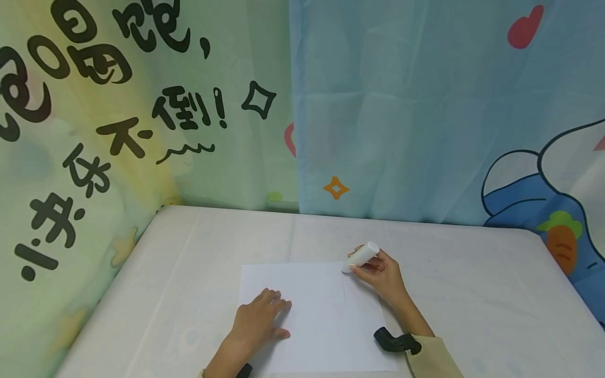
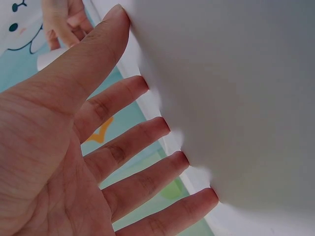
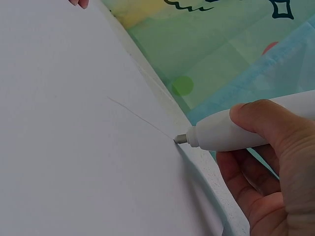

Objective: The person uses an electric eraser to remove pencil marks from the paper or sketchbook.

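A thick white pen-shaped tool (image 3: 219, 132) with a narrow metal tip is held in my right hand (image 1: 386, 278), between thumb and curled fingers. Its tip meets the sheet of white paper (image 1: 321, 320) near the far right corner. From that tip a thin faint line (image 3: 140, 118) runs across the paper in the right wrist view. On the left part of the sheet rests my left hand (image 1: 259, 319), fingers spread and fingertips touching the paper, as the left wrist view shows. That hand holds nothing. The tool's exact kind cannot be told.
The paper lies on a table with a white cloth (image 1: 472, 294). Behind the table hang a green printed curtain (image 1: 227, 173) and a blue one (image 1: 416, 131). A black band (image 1: 397, 341) sits at my right wrist, beside a light sleeve (image 1: 435, 357).
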{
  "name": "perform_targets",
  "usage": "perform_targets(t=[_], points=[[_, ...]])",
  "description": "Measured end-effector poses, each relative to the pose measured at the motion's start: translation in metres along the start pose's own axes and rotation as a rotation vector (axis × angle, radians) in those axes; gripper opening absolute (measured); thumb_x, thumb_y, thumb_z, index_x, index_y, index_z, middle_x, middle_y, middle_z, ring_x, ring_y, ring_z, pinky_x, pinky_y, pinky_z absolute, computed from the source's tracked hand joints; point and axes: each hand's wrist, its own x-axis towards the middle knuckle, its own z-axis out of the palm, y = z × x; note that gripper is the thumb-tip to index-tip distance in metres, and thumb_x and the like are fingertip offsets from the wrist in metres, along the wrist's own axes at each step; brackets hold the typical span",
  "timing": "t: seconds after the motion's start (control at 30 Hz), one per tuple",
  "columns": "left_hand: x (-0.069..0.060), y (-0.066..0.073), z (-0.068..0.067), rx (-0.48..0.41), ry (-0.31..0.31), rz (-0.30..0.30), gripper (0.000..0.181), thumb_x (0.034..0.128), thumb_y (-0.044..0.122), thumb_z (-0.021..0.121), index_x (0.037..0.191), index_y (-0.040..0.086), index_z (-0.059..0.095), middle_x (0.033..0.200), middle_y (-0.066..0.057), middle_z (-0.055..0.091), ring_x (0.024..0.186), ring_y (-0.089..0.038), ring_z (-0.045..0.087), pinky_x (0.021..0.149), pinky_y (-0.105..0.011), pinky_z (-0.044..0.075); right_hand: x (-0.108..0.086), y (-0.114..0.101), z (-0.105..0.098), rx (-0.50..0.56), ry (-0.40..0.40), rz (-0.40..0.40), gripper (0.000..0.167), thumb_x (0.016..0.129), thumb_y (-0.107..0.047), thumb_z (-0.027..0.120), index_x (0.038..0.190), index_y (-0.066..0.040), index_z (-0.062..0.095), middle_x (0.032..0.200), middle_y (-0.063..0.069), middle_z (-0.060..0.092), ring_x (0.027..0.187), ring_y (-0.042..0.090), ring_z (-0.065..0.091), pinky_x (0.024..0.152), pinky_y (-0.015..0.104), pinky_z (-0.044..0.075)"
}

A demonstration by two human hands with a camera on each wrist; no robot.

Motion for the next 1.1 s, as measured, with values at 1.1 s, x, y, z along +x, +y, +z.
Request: perform_targets(t=[1.1], points=[[0.0022, 0.0003, 0.0003, 0.013, -0.036, -0.018, 0.054, 0.0687, 0.052, 0.077, 0.116, 0.027, 0.068, 0.119, 0.001, 0.065, 0.115, -0.023, 0.064, 0.057, -0.033, 0.059, 0.0006, -0.0019, -0.0001, 0.002, -0.007, -0.016, 0.036, 0.077, 0.015, 0.073, 0.110, 0.015, 0.061, 0.104, -0.006, 0.071, 0.097, -0.003, 0.065, 0.082, 0.014, 0.053]])
